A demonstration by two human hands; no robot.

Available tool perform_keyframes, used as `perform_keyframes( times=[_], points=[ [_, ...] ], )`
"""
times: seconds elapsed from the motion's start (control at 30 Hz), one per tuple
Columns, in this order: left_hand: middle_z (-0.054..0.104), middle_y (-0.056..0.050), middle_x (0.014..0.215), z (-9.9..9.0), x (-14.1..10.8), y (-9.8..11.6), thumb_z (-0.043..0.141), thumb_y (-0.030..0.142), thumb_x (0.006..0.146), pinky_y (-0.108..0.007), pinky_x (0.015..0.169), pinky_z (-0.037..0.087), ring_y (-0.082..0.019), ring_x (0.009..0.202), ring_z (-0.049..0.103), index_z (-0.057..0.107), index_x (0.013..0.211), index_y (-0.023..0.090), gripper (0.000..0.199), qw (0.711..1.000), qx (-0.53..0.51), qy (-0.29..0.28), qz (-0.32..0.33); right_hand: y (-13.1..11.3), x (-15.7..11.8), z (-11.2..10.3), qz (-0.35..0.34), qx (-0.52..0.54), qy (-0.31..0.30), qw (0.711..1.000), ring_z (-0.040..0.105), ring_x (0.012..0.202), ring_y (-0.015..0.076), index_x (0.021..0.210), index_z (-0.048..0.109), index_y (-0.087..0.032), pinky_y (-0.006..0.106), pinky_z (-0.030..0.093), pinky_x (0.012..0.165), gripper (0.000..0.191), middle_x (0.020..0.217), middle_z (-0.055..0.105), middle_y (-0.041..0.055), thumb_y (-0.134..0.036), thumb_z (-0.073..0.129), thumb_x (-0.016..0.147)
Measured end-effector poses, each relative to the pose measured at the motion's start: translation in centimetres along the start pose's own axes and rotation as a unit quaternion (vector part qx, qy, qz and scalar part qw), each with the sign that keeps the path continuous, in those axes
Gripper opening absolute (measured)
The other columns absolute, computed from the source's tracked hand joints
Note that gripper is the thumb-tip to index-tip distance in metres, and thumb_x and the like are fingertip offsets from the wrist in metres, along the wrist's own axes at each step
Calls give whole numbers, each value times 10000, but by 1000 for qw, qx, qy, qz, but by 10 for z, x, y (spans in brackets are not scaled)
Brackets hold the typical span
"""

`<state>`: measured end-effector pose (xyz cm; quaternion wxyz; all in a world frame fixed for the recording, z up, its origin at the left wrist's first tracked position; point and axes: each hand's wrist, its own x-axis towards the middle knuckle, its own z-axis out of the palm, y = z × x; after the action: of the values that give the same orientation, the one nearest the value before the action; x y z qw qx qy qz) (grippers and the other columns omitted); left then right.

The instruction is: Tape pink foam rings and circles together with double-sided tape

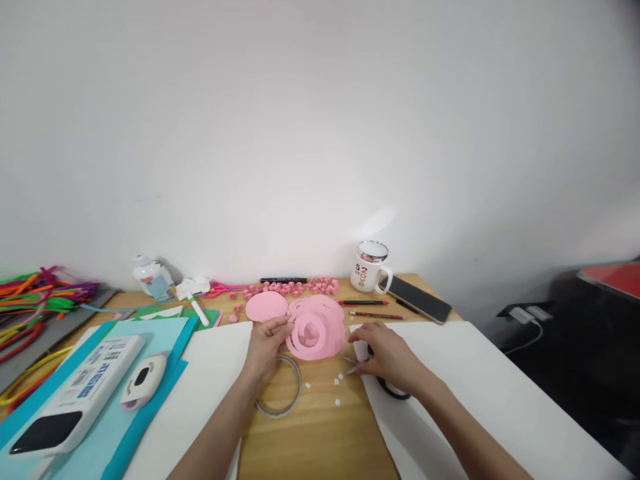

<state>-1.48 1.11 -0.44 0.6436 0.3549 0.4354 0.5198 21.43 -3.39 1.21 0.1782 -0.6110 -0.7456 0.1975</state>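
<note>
At lower centre lies the tape ring (299, 387). Farther, right of centre, the right hand (385, 352) touches the scissors (397, 395); at centre, the left hand (265, 345) touches the pink paper spiral (327, 327). Whether either grips, I cannot tell. Probably this is tool handling, which calls for sure fingers.

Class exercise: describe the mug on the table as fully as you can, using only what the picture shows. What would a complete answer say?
The mug is white and glossy, perhaps ceramic, with dark and brownish printing including "52". A shiny, silver-looking band circles its top. It stands upright near the wall, its looped handle towards the phone on the right. Neither hand touches it; its contents are hidden.
</note>
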Motion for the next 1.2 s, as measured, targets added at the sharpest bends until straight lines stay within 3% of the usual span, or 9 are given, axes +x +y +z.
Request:
perform_keyframes(
  times=[0.2,0.33,0.57,0.67,0.77,0.87,0.97,1.03,1.2],
  points=[
    [696,-55,632,1,0,-1,759,264,557,-188,489,462,-100,490,580,695,748,104,257,998,34,-46,-7,13,-12,-10,14,-75,-52,996,529,844,214,812,642,-214,280,381,701,204,835,632,36,-140,595,627],
    [700,-47,647,-1,2,-2,756,278,553,-188,485,451,-103,499,578,698,739,118,252,999,41,-27,0,10,-12,-11,33,-102,-18,994,547,854,236,809,652,-198,319,391,720,239,835,654,60,-72,496,679],
    [663,-20,555,2,0,2,761,303,533,-184,434,418,-87,431,528,702,771,118,307,998,52,-21,0,-24,-59,48,-136,70,30,988,521,1053,288,1088,596,-217,450,381,882,373,1082,617,130,-176,443,750],
    [650,-20,543,3,0,2,761,308,530,-178,416,408,-88,430,523,701,776,108,322,998,55,-28,7,-40,-91,70,-189,160,17,969,581,973,232,995,614,-395,388,458,795,284,988,662,18,-345,522,731],
    [657,-34,563,2,0,-1,762,306,527,-176,417,407,-94,450,533,699,775,101,328,998,58,-35,10,-45,-100,68,-180,171,23,968,625,831,198,853,651,-407,328,483,677,168,842,680,-2,-400,524,744],
    [664,-45,580,2,1,-4,750,321,545,-187,433,417,-110,475,553,694,734,101,296,997,64,-52,9,-40,-75,49,-138,177,59,973,606,635,180,726,675,-264,296,457,593,188,686,663,44,-377,531,767],
    [657,-42,576,3,-1,-4,738,325,567,-192,445,417,-105,467,550,682,703,97,271,995,64,-79,12,-34,-30,31,-18,242,124,962,515,460,132,487,602,-192,261,417,523,348,444,559,10,-366,520,777],
    [652,-37,574,4,-2,-4,736,324,570,-192,444,414,-100,459,544,676,699,97,268,994,58,-88,12,-34,-1,26,-1,356,140,924,566,586,141,639,645,-183,267,449,601,197,640,639,19,-361,602,712],
    [637,-19,551,6,-5,0,737,298,570,-176,416,388,-82,427,517,660,660,106,226,996,60,-63,20,-40,48,39,46,599,46,798,615,647,162,743,663,-133,325,494,695,343,714,667,57,-451,671,616]
  ],
)
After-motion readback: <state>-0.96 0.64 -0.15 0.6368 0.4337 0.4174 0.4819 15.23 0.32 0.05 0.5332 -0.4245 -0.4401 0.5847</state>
